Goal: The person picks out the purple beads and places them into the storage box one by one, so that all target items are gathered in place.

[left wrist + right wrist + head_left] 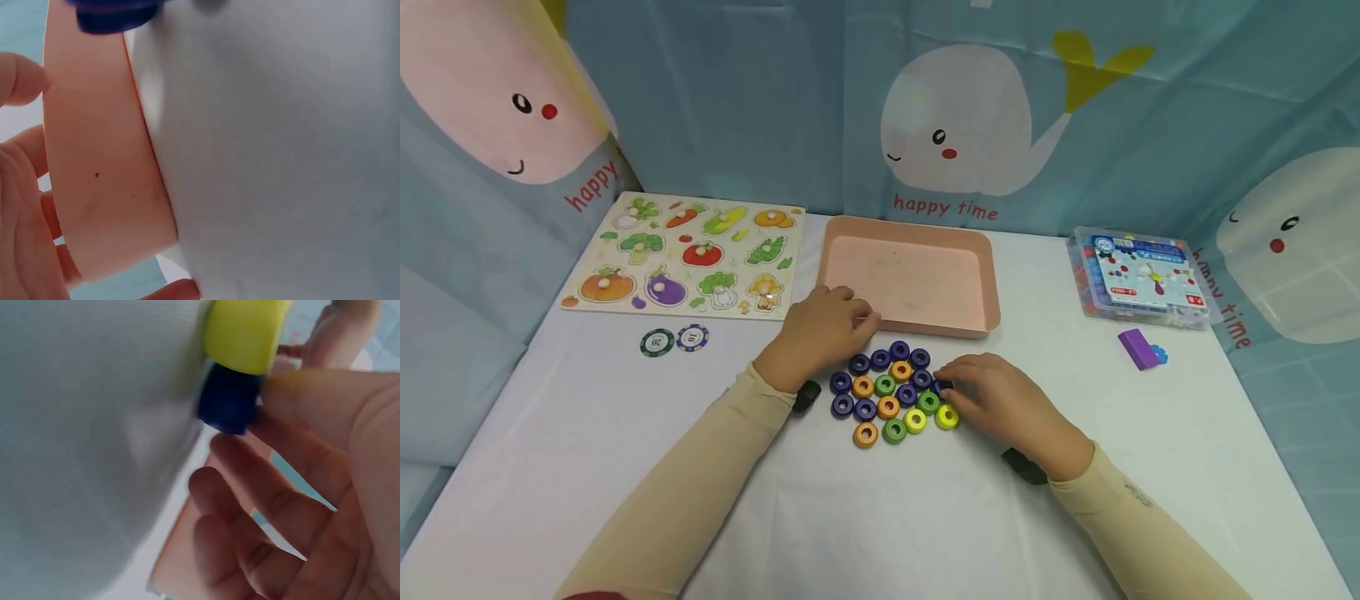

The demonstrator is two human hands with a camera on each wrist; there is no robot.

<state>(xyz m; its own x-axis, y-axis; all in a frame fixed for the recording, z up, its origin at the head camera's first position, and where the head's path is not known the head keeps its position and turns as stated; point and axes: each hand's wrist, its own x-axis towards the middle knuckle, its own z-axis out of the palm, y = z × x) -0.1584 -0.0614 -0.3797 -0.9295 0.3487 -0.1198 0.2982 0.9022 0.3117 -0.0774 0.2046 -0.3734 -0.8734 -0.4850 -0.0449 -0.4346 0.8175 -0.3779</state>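
Thick rings in purple-blue, orange, green and yellow lie in a close cluster mid-table, among them an orange ring and a green ring. At the cluster's right edge my right hand pinches a dark blue ring between thumb and index finger. A yellow ring sits right against it. My left hand is over the front left corner of a pink tray, its fingers loosely bent at the tray's rim. Nothing shows in its grasp.
A wooden vegetable puzzle board lies back left, with two poker chips before it. At back right stands a clear plastic box with a printed label. Near it lie a purple block and a small blue piece.
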